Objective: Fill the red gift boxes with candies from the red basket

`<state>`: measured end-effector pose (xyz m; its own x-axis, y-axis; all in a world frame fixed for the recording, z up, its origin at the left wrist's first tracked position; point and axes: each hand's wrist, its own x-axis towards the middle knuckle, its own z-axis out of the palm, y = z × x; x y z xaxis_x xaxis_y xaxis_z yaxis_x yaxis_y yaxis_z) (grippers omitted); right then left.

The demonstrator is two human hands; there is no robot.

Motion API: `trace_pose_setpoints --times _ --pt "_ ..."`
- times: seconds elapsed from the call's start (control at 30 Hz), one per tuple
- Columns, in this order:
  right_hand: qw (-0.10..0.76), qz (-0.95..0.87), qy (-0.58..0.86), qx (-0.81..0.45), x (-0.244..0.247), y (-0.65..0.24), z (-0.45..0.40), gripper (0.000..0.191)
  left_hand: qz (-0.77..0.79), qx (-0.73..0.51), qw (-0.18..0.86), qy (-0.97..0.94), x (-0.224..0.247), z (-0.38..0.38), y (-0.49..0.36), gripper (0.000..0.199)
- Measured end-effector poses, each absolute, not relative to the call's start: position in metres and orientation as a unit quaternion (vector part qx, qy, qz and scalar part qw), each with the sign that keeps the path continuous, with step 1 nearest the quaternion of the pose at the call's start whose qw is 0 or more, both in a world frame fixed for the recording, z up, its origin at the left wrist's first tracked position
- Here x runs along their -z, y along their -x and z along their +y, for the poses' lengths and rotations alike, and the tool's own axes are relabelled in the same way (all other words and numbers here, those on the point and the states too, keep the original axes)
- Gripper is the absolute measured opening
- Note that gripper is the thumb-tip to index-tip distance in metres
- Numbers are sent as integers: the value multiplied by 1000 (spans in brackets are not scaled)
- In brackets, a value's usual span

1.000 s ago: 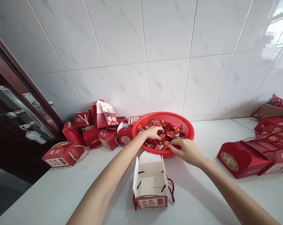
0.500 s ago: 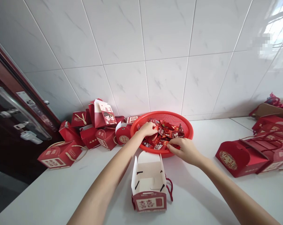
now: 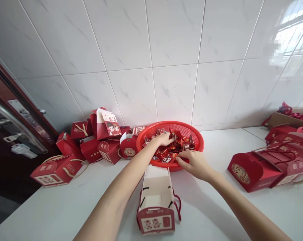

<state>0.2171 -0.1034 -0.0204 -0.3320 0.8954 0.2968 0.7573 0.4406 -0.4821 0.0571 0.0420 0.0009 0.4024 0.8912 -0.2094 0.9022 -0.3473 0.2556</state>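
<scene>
A red plastic basket (image 3: 198,134) holds a heap of wrapped candies (image 3: 185,144), mostly red. My left hand (image 3: 164,139) reaches into it from the left, its fingers apart on top of the candies. At the near right rim my right hand (image 3: 193,162) is closed, thumb and fingers pinching at a red wrapped candy; the fingertips are partly hidden. In front of the basket stands a red and white gift box (image 3: 156,221) with its top open. Its pale inside shows no candies. A dark red cord handle hangs at its right side.
Several red gift boxes (image 3: 57,170) are clustered on the left by the wall. More red boxes (image 3: 254,170) stand in a row on the right, before a cardboard carton (image 3: 279,119). A tiled wall (image 3: 176,90) rises behind the white table (image 3: 204,214); a door handle (image 3: 23,150) is at far left.
My left hand has moved a little right and deeper over the candies, its fingers stretching out. My right hand stays at the near rim. The whole view has shifted slightly.
</scene>
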Motion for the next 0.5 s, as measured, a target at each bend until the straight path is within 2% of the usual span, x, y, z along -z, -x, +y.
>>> trace_pose_setpoints --times 0.33,0.5 --pt "247 -805 526 -122 20 -216 -104 35 517 -3 223 -826 14 45 -64 42" --pt "241 -806 527 -118 20 -215 -104 34 510 -59 274 -813 18 49 -63 57"
